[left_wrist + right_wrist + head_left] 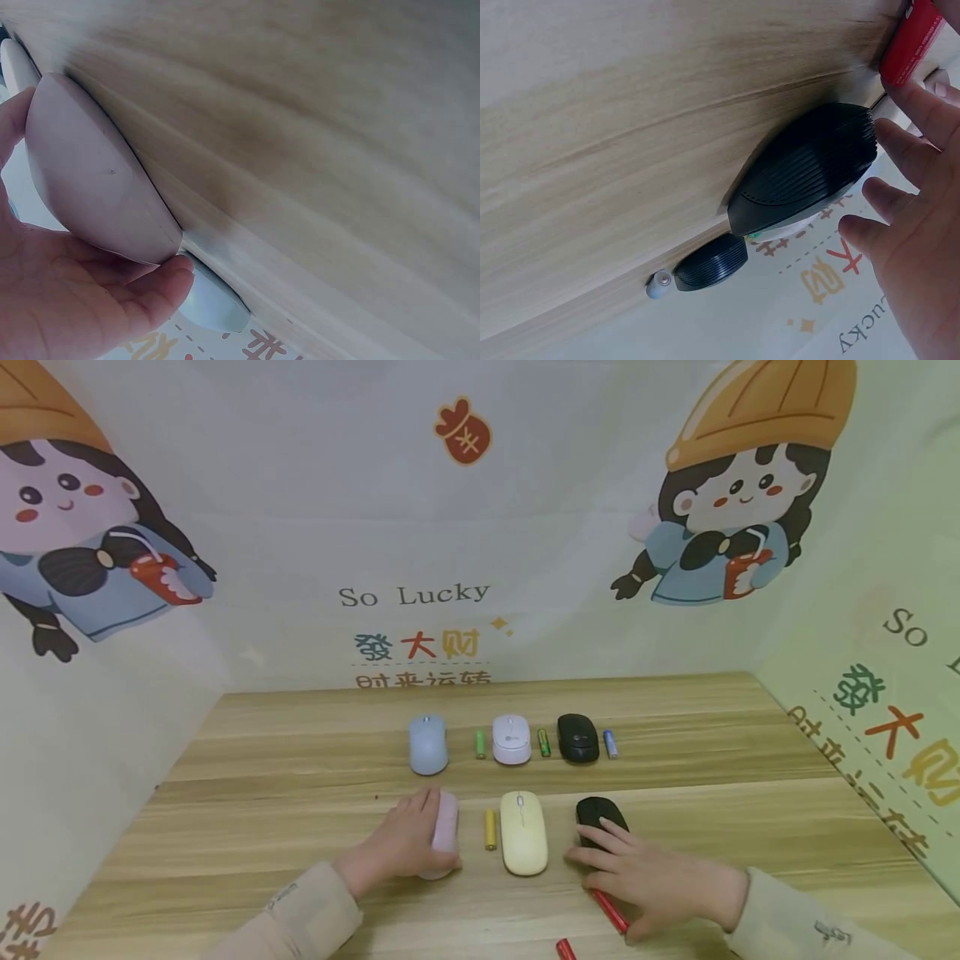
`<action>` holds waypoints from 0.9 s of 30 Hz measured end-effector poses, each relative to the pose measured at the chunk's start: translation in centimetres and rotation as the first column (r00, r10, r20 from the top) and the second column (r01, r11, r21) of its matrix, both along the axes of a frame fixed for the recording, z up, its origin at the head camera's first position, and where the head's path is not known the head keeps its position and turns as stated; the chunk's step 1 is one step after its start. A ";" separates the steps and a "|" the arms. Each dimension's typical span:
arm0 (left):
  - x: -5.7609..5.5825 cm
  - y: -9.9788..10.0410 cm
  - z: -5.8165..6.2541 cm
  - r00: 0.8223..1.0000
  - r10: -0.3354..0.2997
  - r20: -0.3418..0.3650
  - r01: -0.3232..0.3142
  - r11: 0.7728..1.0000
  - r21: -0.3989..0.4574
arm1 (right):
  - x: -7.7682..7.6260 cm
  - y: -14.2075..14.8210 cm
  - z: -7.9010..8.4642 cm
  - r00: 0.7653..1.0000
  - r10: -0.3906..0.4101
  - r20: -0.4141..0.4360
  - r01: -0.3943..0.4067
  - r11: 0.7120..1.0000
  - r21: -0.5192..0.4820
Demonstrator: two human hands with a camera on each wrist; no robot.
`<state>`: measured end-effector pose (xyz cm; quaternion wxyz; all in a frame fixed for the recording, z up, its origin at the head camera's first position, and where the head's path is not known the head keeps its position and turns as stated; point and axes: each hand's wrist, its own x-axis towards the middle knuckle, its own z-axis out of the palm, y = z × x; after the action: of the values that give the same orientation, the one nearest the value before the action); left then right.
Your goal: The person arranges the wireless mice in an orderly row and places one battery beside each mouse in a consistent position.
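Observation:
My left hand (401, 839) holds a lilac computer mouse (447, 822) on the table, its thumb at the near end. In the left wrist view the fingertips are at the opposite end of this mouse (97, 165). A red battery (611, 912) lies slantwise between the thumb and index finger of my right hand (656, 877), which pinch it by its ends. Just beyond is a black mouse (596, 810) with ribbed sides, partly covered by the other fingers in the head view. Those fingers spread beside the black mouse (810, 165) in the right wrist view.
Between the hands lie a yellow mouse (524, 833) and a yellow battery (491, 830). A back row holds blue (428, 745), white (512, 740) and black (578, 739) mice with small batteries. Another red battery (566, 950) lies at the front. Printed cloth surrounds the wooden table (300, 735).

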<state>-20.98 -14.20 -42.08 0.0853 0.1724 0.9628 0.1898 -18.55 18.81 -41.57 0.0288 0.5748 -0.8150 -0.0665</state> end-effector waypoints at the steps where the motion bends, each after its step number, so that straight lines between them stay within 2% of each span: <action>1: 0.0 0.0 0.0 1.000 0.000 0.000 0.000 1.000 0.002 | 0.0 0.0 0.0 1.000 -0.006 0.010 0.006 1.000 -0.001; 11: 0.0 0.1 0.1 1.000 -0.005 0.002 0.005 1.000 -0.012 | 0.1 0.0 0.0 0.993 -0.039 0.112 0.040 0.999 -0.009; 17: 0.1 0.2 0.4 1.000 -0.007 0.017 0.007 1.000 -0.006 | 0.0 -0.4 0.4 0.990 -0.037 0.139 0.039 0.999 -0.010; 21: 0.1 0.2 0.4 1.000 -0.004 0.020 0.004 1.000 -0.004 | -0.6 -1.1 1.0 0.977 -0.105 0.185 0.107 0.994 -0.002; 27: 0.1 0.2 0.3 1.000 -0.003 0.020 0.004 1.000 -0.005 | -2.6 -2.3 1.3 0.942 -0.243 0.232 0.249 0.968 0.004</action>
<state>-20.88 -13.97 -41.78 0.0959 0.1720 0.9620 0.1890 -21.19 16.46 -40.31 -0.0674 0.4719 -0.8790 0.0079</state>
